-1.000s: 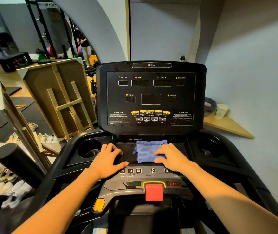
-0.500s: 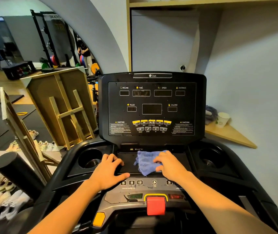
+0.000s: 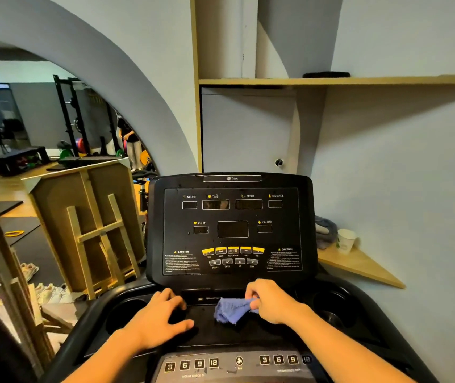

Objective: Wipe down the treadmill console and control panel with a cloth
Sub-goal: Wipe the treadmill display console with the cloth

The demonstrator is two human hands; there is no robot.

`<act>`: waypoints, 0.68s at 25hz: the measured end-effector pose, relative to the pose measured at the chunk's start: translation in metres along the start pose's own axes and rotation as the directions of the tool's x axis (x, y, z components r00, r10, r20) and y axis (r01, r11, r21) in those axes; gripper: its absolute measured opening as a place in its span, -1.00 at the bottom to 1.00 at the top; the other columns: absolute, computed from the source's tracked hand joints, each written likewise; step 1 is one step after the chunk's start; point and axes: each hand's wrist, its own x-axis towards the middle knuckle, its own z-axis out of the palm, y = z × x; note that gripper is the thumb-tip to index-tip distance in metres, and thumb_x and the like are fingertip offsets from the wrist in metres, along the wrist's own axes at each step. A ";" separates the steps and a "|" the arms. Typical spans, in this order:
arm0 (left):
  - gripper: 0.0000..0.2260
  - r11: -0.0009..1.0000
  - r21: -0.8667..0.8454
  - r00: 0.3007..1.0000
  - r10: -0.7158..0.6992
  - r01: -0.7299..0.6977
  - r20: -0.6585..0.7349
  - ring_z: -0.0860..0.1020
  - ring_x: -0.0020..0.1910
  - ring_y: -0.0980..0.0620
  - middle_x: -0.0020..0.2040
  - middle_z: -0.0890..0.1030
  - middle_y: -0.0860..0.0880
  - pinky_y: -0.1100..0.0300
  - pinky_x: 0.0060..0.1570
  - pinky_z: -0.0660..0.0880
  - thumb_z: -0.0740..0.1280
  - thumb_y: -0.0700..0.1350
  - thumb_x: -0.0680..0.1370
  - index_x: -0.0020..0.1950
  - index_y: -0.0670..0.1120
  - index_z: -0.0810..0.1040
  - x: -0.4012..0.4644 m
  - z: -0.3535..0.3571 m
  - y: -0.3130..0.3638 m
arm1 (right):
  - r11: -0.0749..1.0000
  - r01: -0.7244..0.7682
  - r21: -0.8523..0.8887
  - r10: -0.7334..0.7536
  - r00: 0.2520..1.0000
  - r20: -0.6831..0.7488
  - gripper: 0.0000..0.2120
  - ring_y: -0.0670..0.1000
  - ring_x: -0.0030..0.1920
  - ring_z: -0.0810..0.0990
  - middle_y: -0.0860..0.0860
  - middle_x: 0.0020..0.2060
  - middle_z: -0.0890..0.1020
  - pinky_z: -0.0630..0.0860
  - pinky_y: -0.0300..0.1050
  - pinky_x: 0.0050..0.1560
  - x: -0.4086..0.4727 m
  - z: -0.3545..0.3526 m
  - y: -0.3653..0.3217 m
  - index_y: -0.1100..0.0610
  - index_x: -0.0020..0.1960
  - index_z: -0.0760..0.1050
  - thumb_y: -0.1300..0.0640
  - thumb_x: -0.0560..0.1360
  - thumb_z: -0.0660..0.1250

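Cloth (image 3: 233,310), blue and bunched, sits on the flat black tray just below the upright console (image 3: 231,230), and the right hand (image 3: 269,302) has it pinched in curled fingers, one corner drawn up off the surface. The left hand (image 3: 160,319) lies loose and flat on the tray beside it, gripping nothing, just bracing. The control panel (image 3: 237,363) with its numbered keys runs along the bottom edge, nearer the person.

Now, the way to do this well, I'd say: gather the cloth into a flat pad rather than a ball, so more of it meets the surface. Then work the display face from the top down in overlapping passes. Go lightly over the yellow buttons (image 3: 233,250) so none gets pressed. Finish with the tray, the two cup holders and the numbered keys.
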 end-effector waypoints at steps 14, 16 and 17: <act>-0.74 0.992 -0.101 0.914 -0.110 0.076 -0.392 0.50 0.11 -0.07 0.04 0.46 -0.03 0.05 0.20 0.42 0.44 -0.08 0.48 0.16 0.00 0.56 0.062 -0.124 -0.019 | 0.987 0.056 0.150 0.083 0.622 -0.778 -0.90 0.08 -0.08 0.56 0.11 -0.09 0.61 0.39 -0.17 -0.01 0.021 -0.254 0.027 0.20 0.04 0.62 0.31 0.54 0.41; -0.72 0.988 -0.133 0.874 -0.137 0.083 -0.467 0.50 0.11 -0.11 0.04 0.44 -0.04 0.00 0.20 0.43 0.43 -0.12 0.48 0.18 -0.03 0.54 0.071 -0.137 -0.021 | 0.992 0.124 0.039 -0.038 0.563 -0.826 -0.92 0.06 -0.05 0.53 0.09 -0.01 0.53 0.40 -0.16 0.04 0.031 -0.258 0.033 0.24 0.04 0.59 0.31 0.55 0.40; -0.70 0.985 -0.151 0.852 -0.153 0.089 -0.500 0.49 0.13 -0.12 0.06 0.43 -0.05 -0.02 0.20 0.44 0.42 -0.12 0.49 0.22 -0.04 0.53 0.075 -0.143 -0.022 | 0.989 0.146 -0.004 -0.090 0.585 -0.806 -0.92 0.05 -0.01 0.51 0.08 0.04 0.48 0.41 -0.16 0.09 0.037 -0.251 0.038 0.26 0.05 0.57 0.33 0.56 0.38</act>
